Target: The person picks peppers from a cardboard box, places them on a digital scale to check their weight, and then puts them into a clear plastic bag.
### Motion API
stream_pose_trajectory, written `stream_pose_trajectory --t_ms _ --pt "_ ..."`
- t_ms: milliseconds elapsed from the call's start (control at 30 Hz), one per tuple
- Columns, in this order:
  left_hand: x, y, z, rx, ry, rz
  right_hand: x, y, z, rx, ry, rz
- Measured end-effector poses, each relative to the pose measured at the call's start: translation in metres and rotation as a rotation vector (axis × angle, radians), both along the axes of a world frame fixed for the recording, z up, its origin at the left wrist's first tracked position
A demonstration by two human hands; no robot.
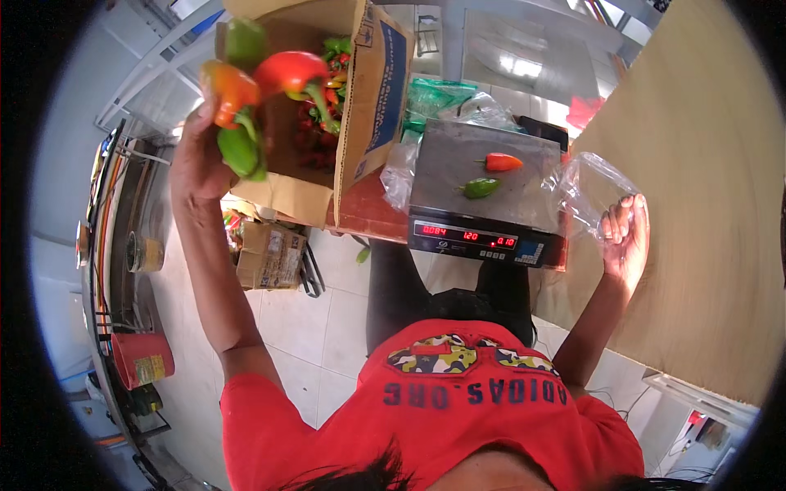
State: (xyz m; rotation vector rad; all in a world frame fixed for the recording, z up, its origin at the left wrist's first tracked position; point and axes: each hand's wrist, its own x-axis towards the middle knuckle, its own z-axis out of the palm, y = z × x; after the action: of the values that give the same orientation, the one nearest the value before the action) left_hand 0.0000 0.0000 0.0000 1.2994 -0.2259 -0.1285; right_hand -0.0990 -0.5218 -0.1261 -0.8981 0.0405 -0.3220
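Several peppers are gathered in my left hand, raised beside the open cardboard box. Among them I make out a red pepper, an orange one and a green one; some are blurred. More small red, green and yellow peppers lie inside the box. My right hand pinches the edge of a clear plastic bag at the right of the digital scale. On the scale's platform rest a red pepper and a green pepper, apart from each other.
Behind the scale lie crumpled green and clear plastic bags. A brown board takes up the right side. On the floor stand a smaller cardboard box and a stray green pepper. A red bucket is at far left.
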Motion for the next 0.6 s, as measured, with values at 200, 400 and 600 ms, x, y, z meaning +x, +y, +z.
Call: stream_pose_trajectory --t_ms 200,400,600 --pt "-0.023 -0.146 -0.040 0.057 0.212 -0.156 -0.009 -0.009 0.002 -0.036 -0.001 -0.077" --pt "0.033 -0.239 -0.170 0.201 0.335 -0.187 -0.013 -0.010 0.004 -0.063 0.052 -0.117" --pt "0.070 -0.307 -0.239 0.315 0.272 -0.236 -0.015 -0.015 0.000 -0.055 0.078 -0.147"
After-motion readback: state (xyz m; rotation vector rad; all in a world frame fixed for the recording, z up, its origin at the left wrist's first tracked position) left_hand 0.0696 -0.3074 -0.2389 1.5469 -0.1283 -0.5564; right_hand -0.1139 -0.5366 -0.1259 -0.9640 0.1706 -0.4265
